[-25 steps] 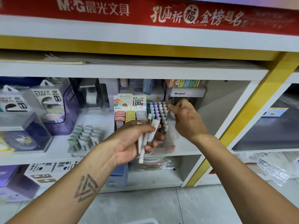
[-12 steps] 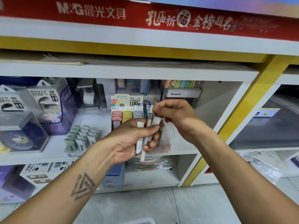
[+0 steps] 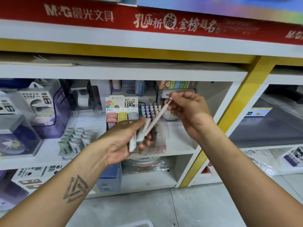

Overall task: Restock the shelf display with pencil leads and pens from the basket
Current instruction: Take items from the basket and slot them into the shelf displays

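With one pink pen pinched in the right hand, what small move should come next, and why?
Probably carry the pink pen over the pen display and lower it in: the right hand pinches its top, and the left hand holds more pens.

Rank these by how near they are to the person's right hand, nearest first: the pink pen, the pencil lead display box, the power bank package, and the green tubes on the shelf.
From the right hand, in the head view:
1. Pink pen, pinched in that hand's grip.
2. Pencil lead display box, on the shelf just left of the hand.
3. Green tubes, lower left on the same shelf.
4. Power bank package, far left.
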### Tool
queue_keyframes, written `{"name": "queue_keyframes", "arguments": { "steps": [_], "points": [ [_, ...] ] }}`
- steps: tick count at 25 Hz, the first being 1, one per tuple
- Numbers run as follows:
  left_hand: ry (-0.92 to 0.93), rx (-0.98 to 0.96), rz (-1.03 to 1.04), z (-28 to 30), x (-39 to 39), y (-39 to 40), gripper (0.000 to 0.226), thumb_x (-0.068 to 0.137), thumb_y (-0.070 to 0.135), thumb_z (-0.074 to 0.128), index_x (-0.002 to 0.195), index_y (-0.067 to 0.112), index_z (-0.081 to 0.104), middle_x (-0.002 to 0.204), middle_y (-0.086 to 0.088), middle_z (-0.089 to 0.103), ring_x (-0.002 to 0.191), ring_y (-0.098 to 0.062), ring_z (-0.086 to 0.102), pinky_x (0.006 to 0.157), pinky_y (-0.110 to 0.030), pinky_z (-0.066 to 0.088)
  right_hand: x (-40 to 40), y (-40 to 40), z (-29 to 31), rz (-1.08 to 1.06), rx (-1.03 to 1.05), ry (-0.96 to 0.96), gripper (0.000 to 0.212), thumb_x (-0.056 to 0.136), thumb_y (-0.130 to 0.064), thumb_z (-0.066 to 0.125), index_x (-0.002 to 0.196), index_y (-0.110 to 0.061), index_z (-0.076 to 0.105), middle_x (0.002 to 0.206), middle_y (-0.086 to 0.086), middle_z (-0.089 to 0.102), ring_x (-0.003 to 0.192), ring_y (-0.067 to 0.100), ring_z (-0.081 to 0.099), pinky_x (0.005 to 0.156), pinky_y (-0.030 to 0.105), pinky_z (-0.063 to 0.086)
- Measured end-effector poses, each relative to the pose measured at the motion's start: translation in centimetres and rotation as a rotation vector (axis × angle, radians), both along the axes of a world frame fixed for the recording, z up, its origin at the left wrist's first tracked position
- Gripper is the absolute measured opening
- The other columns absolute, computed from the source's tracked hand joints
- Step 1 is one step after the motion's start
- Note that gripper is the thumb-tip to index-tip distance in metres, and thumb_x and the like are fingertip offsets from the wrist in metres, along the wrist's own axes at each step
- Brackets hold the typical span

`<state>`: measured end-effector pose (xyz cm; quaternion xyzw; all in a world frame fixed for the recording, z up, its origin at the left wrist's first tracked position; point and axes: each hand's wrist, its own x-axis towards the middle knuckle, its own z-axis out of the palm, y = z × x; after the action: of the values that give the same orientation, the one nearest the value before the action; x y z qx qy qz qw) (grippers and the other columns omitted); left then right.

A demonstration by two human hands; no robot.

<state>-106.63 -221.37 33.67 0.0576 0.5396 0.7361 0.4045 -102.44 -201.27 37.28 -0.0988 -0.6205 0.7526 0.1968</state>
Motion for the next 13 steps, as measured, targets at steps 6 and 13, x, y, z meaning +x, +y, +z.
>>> {"name": "queue_keyframes", "arguments": {
  "steps": [6, 13],
  "points": [
    [-0.026, -0.053, 0.227, -0.1, -0.7, -0.1, 0.03, 0.098, 0.007, 0.052, 0.123, -0.011, 0.057, 0.066, -0.016, 0.061, 0.048, -0.02, 0.052, 0.036, -0.018, 0.037, 0.1, 1.0, -1.6, -0.204, 0.861, -0.109, 0.007, 0.096, -0.012, 0.062, 0.099, -0.017, 0.065, 0.078, 0.005, 0.071, 0.068, 0.021, 0.069, 0.075, 0.044, 0.059],
    [-0.031, -0.055, 0.203, -0.1, -0.5, 0.2, 0.033, 0.098, 0.005, 0.053, 0.126, -0.012, 0.054, 0.067, -0.016, 0.059, 0.049, -0.021, 0.05, 0.036, -0.018, 0.034, -0.2, -0.1, -3.8, -0.068, 1.014, -0.134, 0.013, 0.099, -0.015, 0.053, 0.091, -0.024, 0.056, 0.081, -0.001, 0.068, 0.077, 0.016, 0.069, 0.075, 0.047, 0.059]
  ]
}}
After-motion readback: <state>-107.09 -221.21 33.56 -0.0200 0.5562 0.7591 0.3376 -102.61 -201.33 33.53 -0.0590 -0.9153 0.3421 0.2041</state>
